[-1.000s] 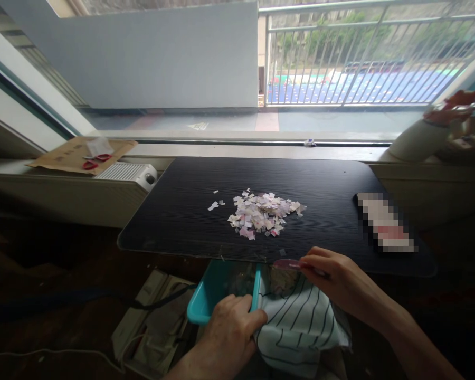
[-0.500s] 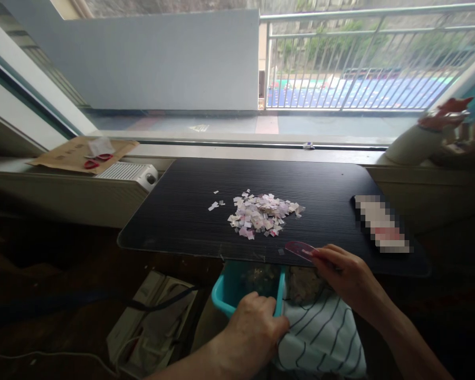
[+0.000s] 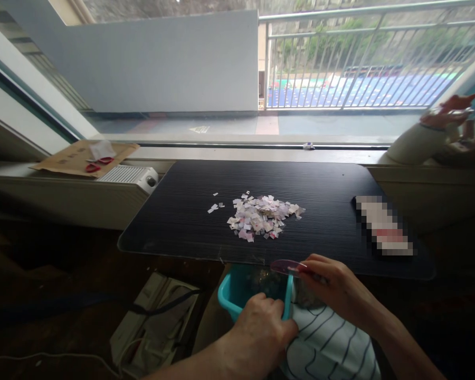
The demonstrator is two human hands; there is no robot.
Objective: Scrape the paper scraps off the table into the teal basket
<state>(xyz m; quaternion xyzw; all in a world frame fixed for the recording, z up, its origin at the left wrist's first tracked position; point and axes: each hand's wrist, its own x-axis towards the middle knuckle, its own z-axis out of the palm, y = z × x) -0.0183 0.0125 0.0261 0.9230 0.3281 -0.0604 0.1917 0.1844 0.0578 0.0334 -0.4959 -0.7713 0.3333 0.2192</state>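
- Near the front edge of the black table (image 3: pixel 174 221), around the rim of the teal plastic tub (image 3: pixel 226 298), was a translucent pink plastic strip (image 3: pixel 281 267), pinched at one end by the right hand (image 3: pixel 334 282)
- Light, stiff and perhaps slick, it seemed best held by that end
- Closed over the tub's wall was the left hand (image 3: pixel 263 324); clear scraps seemed to lie inside
- Beside it bulged a striped white cloth or bag (image 3: pixel 328 343), contents unclear
- Beyond, paper cuttings (image 3: pixel 257 214) lay heaped

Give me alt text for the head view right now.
Left hand grips a turquoise bin by a dark table; right hand holds a translucent pink piece near the bin's rim. Small pale scraps lie heaped on the table.
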